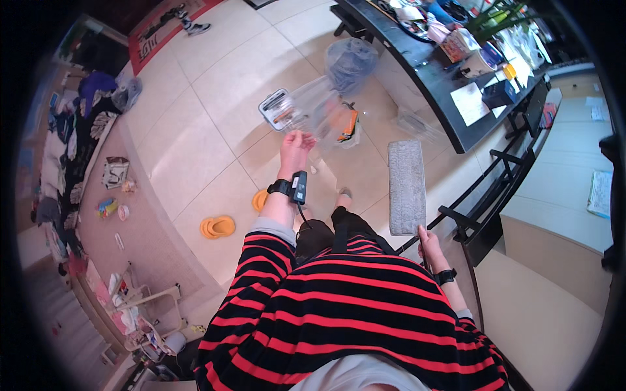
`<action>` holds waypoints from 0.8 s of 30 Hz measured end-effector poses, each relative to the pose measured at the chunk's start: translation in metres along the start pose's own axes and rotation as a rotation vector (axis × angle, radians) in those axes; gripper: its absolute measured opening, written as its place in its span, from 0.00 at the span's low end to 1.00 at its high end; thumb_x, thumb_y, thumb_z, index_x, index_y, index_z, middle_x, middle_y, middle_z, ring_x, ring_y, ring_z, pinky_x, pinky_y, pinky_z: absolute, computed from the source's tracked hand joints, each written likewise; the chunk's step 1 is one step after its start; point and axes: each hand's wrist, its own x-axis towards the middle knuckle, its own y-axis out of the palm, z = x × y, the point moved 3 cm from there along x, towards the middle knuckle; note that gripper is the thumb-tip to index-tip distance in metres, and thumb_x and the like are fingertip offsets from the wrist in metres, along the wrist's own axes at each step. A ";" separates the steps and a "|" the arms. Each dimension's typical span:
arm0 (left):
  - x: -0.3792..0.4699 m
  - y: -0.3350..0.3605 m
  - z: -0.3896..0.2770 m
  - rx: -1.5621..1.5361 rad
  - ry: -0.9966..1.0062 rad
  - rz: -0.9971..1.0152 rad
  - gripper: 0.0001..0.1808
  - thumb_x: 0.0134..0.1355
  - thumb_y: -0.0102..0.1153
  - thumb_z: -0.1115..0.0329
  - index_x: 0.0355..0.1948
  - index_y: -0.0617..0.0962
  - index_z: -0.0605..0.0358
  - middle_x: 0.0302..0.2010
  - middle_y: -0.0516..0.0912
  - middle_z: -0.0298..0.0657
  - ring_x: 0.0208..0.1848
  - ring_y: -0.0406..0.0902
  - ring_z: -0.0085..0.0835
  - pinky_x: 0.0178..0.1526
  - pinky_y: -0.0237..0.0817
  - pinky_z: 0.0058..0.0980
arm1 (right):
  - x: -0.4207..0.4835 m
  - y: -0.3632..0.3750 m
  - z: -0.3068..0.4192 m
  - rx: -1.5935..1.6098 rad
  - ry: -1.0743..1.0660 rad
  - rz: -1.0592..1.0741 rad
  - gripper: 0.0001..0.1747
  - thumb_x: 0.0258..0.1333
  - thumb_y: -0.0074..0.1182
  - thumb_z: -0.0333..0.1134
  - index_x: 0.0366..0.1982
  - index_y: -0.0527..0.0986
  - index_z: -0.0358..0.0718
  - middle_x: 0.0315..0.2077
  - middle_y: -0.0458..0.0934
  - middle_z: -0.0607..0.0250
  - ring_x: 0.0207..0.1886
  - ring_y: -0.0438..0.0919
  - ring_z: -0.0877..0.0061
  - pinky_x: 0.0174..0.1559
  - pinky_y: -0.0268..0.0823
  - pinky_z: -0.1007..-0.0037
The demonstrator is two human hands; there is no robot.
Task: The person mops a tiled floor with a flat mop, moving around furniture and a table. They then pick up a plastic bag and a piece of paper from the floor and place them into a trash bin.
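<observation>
My right hand [429, 243] is closed on the handle of a flat mop, whose long grey pad [407, 188] is raised beside me. My left hand [297, 141] is stretched forward with its fingers bent, at a clear plastic bag [318, 105]; whether it grips the film cannot be told. Just past those fingers is a clear container with a grey-rimmed lid [278, 108]. An orange packet [348, 124] shows in clear plastic to the right of the hand. Beyond lies a bluish plastic bag [351, 61].
A dark table [447, 119] loaded with papers and boxes stands at upper right, a black chair [477, 234] below it. Yellow slippers [218, 227] lie on the tiles. At left is a mat [146, 205] with toys; a person's shoe [198, 29] shows at the top.
</observation>
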 end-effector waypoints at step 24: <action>-0.116 0.025 -0.125 0.239 0.217 -0.230 0.04 0.65 0.49 0.68 0.34 0.74 0.53 0.29 0.79 0.37 0.30 0.76 0.28 0.35 0.70 0.27 | 0.118 -0.027 0.103 -0.067 -0.211 0.183 0.31 0.58 0.45 0.59 0.31 0.72 0.33 0.07 0.64 0.66 0.06 0.62 0.77 0.09 0.53 0.74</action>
